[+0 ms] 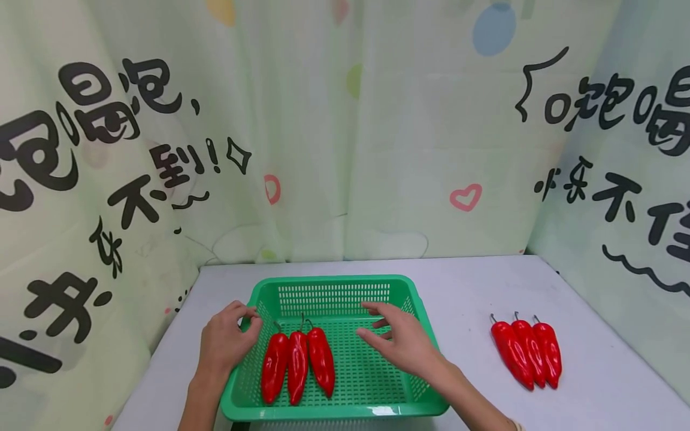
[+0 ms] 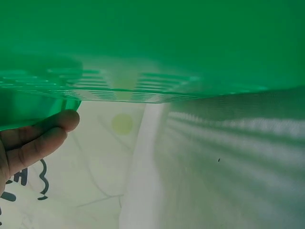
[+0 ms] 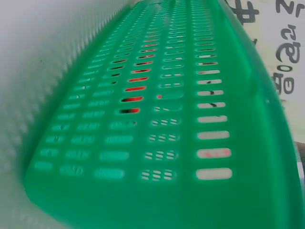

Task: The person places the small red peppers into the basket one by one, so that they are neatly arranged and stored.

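The left hand (image 1: 229,335) is at the left rim of a green plastic basket (image 1: 334,412). Its fingers are loosely bent, the thumb near the forefinger, with nothing visible held between them; whether they touch the rim is unclear. Two fingers (image 2: 40,140) appear beside the green rim in the left wrist view. Over the basket's right half, the right hand (image 1: 399,338) has thumb and fingers spread apart, empty. Three red chili peppers (image 1: 298,365) lie side by side in the basket's left half. The right wrist view shows the slotted basket wall (image 3: 157,200), without the hand.
On the white table (image 1: 469,287), three more red chili peppers (image 1: 527,353) lie together, right of the basket. A pale curtain (image 1: 388,149) with dark lettering surrounds the table at the back and both sides.
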A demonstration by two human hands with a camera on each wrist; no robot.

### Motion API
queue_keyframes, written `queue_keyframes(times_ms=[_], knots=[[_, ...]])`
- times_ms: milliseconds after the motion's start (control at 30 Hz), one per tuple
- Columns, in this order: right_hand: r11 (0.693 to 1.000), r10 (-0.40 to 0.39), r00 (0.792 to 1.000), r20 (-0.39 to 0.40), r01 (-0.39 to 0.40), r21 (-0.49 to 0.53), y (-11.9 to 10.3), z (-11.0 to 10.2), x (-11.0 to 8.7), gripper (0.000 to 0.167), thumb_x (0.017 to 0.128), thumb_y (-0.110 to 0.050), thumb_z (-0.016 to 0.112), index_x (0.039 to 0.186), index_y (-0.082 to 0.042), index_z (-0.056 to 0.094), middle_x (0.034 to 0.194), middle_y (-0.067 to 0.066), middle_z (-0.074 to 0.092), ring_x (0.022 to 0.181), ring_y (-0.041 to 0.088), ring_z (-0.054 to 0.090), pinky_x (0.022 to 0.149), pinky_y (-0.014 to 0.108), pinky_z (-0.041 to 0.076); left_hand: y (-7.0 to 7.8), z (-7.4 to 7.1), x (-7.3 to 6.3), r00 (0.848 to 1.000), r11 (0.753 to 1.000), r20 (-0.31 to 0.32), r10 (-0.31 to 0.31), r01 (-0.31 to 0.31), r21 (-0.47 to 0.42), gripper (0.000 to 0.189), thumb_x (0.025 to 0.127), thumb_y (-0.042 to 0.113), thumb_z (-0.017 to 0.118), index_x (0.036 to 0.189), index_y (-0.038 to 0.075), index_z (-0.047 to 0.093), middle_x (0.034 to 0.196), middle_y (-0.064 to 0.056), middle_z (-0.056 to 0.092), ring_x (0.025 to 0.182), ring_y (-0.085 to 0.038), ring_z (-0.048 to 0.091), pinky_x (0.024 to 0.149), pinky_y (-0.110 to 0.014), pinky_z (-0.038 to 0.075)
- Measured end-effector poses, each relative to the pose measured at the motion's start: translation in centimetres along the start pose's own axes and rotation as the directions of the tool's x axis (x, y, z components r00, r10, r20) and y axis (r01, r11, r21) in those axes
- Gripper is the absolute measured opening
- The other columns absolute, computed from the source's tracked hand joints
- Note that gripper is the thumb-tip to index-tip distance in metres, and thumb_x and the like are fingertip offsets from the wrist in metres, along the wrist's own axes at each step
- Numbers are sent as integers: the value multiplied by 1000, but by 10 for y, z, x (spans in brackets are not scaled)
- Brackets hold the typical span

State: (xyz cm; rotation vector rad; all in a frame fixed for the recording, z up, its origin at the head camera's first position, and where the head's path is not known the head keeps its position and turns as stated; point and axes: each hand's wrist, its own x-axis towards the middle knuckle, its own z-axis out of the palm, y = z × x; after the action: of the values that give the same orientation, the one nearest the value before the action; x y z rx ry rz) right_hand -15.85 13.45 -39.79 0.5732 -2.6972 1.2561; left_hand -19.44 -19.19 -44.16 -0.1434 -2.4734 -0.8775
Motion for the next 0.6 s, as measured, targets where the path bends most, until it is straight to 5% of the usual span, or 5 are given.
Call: queue_keyframes(times_ms=[600], knots=[[997,73,994,-83,-76,-29,16,-24,-21,51,94,-28,75,139,-10,60,126,9,69,106,29,72,84,38,61,0,1,0,1000,1000,1,10,-10,-12,8,85,8,68,80,8,75,92,-3,74,57,-9,50,49,-25,41]])
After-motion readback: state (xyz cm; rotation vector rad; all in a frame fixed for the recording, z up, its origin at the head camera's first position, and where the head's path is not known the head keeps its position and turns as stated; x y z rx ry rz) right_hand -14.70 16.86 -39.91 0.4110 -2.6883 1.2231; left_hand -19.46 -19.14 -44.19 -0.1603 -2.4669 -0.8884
